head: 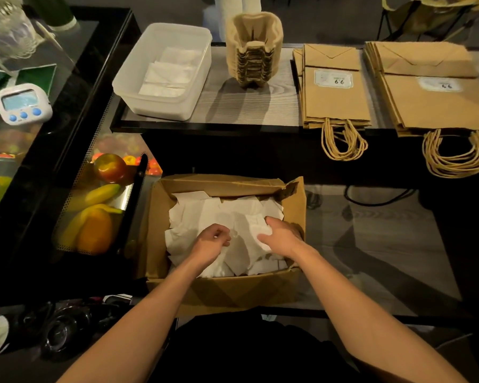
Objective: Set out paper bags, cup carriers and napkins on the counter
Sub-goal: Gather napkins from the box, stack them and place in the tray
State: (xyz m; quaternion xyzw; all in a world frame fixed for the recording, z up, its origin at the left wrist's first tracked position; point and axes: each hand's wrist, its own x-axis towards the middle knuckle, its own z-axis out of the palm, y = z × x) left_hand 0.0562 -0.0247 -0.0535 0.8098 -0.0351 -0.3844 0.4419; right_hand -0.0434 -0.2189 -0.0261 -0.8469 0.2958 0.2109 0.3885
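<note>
A cardboard box (293,205) below the counter is full of loose white napkins (205,214). Both hands are inside it. My left hand (212,243) lies on the napkins with fingers curled, pinching at one. My right hand (281,236) grips a crumpled napkin at the box's right side. On the counter stand a clear plastic tub (138,76) with a few napkins in it, a stack of pulp cup carriers (253,51), and two piles of flat brown paper bags (335,100) (432,103) with handles hanging over the front edge.
A white digital timer (22,105) sits on the black display case at left. Fruit (103,194) lies behind its glass. The grey wood counter (249,106) has bare room between tub, carriers and bags. Cables run across the floor at right.
</note>
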